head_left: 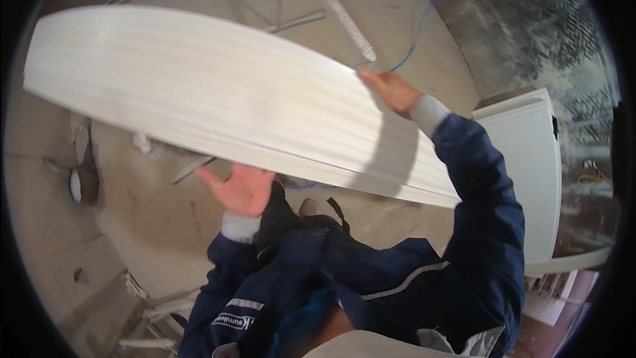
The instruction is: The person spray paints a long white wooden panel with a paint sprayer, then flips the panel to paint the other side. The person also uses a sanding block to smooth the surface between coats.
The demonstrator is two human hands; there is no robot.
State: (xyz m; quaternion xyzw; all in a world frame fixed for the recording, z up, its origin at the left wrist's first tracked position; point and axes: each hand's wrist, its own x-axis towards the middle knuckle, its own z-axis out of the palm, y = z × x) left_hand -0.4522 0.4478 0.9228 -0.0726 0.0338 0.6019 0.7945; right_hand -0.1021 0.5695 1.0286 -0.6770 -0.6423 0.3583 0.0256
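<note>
Spanning most of the view, a dusty beige floor [152, 225] lies beneath a long white panel [199, 86], which is held up in front of the person and slants from the upper left down to the right. Its face is pale and slightly creamy, with faint streaks running lengthwise, and a thin line follows the near edge. A grey band of shadow crosses it toward the right end, and the lens bows its long edges.

Both arms wear navy sleeves with light grey cuffs. The right arm bends at the elbow and reaches forward past the panel's right end; the left comes up from below, its forearm shorter in view. At the right stands a stack of white boards [520, 179].

The right hand [395, 95] is clamped on the panel's far long edge, its back toward the camera, part of it hidden. Opposite, the left hand [242, 189] is turned palm up at the near edge, thumb spread well apart to the left; its fingertips disappear under the panel, so their exact contact cannot be told.

Beyond the far edge lie a whitish pole [338, 10] and a thin blue cable [421, 26].
</note>
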